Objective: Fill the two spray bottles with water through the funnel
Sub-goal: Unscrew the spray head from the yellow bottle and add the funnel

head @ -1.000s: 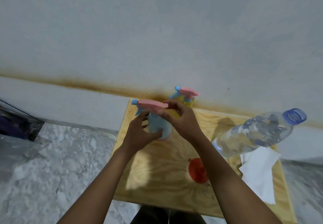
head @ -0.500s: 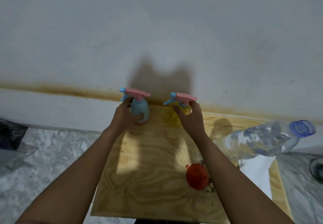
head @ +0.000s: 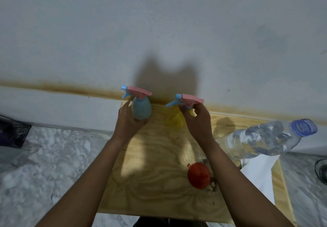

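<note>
A blue spray bottle (head: 141,109) with a pink trigger head stands at the far left of the wooden board (head: 159,182). My left hand (head: 128,120) grips its lower body. A yellow spray bottle (head: 174,118) with the same pink head stands to its right by the wall. My right hand (head: 198,122) holds it at the neck, just under the head. A red funnel (head: 199,175) lies on the board beside my right forearm. A large clear water bottle (head: 261,138) with a blue cap lies at the right.
White paper (head: 260,172) lies on the board's right side under the water bottle. The board sits on a marbled floor (head: 44,164) against a stained white wall. A dark bag (head: 12,131) is at the far left, a black cable (head: 321,170) at the right edge.
A second ago both hands were on the blue bottle near the board's middle. My left hand carried it back to the far left; my right hand moved onto the yellow bottle.
</note>
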`<move>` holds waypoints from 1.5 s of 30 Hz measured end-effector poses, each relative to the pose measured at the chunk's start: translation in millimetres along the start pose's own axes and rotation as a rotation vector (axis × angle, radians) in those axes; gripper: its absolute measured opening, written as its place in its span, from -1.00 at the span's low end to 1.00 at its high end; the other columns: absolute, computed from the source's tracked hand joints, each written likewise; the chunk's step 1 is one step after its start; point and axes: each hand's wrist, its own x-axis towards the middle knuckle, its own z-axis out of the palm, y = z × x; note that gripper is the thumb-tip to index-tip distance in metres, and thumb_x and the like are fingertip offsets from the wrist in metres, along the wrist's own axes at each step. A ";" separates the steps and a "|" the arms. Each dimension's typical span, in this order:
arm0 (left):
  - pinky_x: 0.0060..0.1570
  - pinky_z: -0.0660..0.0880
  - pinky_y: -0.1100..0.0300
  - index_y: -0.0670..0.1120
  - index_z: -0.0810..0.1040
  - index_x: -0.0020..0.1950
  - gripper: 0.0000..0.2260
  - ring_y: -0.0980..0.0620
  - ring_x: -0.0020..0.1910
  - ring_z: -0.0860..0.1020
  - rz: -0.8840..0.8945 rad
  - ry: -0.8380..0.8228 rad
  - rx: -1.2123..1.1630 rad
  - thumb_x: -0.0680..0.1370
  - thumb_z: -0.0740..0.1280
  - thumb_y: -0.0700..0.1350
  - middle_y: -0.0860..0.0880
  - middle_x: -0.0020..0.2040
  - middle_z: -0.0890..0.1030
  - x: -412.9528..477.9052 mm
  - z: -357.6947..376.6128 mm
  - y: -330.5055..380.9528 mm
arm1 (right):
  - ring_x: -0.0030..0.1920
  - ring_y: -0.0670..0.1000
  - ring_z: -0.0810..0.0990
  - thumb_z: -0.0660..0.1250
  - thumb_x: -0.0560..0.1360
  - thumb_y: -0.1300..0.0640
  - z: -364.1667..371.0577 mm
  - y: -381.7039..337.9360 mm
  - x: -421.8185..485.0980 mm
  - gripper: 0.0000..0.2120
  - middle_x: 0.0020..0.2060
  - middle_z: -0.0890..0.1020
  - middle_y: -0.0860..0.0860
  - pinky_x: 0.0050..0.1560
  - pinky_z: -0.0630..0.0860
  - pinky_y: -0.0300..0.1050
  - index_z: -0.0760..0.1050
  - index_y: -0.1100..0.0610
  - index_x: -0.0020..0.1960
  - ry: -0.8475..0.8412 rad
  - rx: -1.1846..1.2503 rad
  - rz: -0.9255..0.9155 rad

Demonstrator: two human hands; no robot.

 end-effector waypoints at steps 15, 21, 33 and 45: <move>0.03 0.43 0.51 0.27 0.37 0.24 -0.38 0.43 0.13 0.47 0.088 -0.161 -0.192 0.30 0.61 0.04 0.32 0.14 0.51 -110.1 26.7 59.1 | -0.01 -0.10 0.63 0.57 0.36 0.05 -28.0 -66.2 -76.5 -0.65 -0.06 0.67 -0.06 0.04 0.55 -0.22 0.60 0.07 0.09 -0.044 0.162 -0.213; 0.09 0.56 0.24 0.08 0.46 0.34 -0.36 0.17 0.16 0.54 0.140 -0.164 -0.192 0.31 0.62 -0.01 0.22 0.15 0.58 -115.5 16.1 61.0 | -0.06 -0.09 0.66 0.59 0.33 0.00 -29.3 -70.9 -81.9 -0.69 -0.14 0.70 -0.07 0.01 0.60 -0.11 0.63 0.13 -0.04 -0.063 0.187 -0.192; -0.02 0.54 0.35 0.32 0.45 0.17 -0.43 0.18 0.12 0.54 0.231 -0.087 -0.200 0.30 0.62 -0.04 0.22 0.09 0.60 -141.5 0.1 90.2 | -0.01 -0.07 0.67 0.55 0.40 0.16 -55.7 -100.0 -107.3 -0.76 -0.08 0.71 -0.07 0.02 0.57 -0.24 0.65 0.09 0.05 -0.187 0.333 -0.332; 0.13 0.60 0.02 0.14 0.59 0.20 -0.51 0.04 0.12 0.62 0.158 -0.331 -0.285 0.31 0.62 0.01 0.10 0.04 0.67 -137.0 -14.0 100.9 | 0.12 -0.14 0.59 0.35 0.56 0.22 -79.1 -102.7 -92.1 -0.77 0.12 0.58 0.04 0.14 0.51 -0.23 0.60 0.16 0.21 -0.491 0.345 -0.261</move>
